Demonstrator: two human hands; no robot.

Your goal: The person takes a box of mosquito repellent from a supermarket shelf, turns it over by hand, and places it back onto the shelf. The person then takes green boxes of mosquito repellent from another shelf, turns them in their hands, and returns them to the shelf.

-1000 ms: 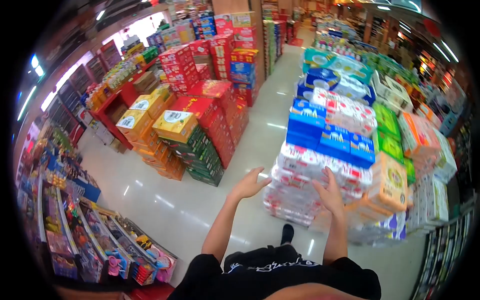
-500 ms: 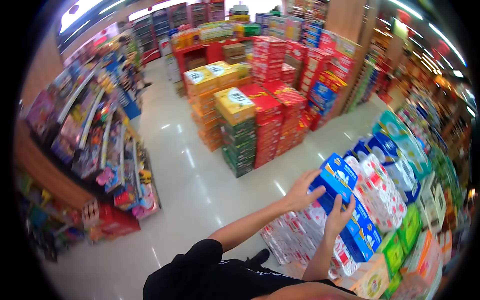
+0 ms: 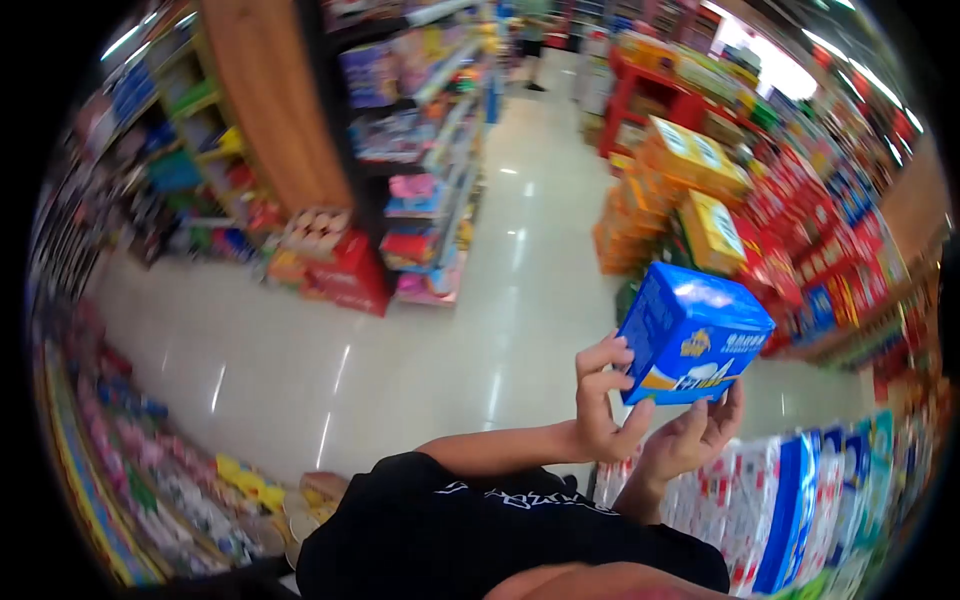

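A shiny blue tissue pack [image 3: 695, 335] is held up in front of me, off the stack, with printed lettering and a white tissue picture on its side. My left hand [image 3: 605, 400] grips its left edge with curled fingers, the thumb below. Under its lower right edge, my right hand [image 3: 695, 435] supports it with bent fingers; part of those fingers is hidden behind the pack. Beneath and to the right stand wrapped packs of paper rolls [image 3: 725, 500] with red and white print, close to my right forearm.
Shelves of toys [image 3: 430, 150] line the aisle's left side, with a red box [image 3: 350, 275] at their foot. Stacked orange cartons [image 3: 635, 205] and red boxes [image 3: 790, 205] stand ahead right. Another person [image 3: 533, 50] is far down the pale tiled floor [image 3: 470, 370].
The view has swung left. The blue tissue pack has been lifted off the other blue packs, brought nearer and turned, with both hands still on it.
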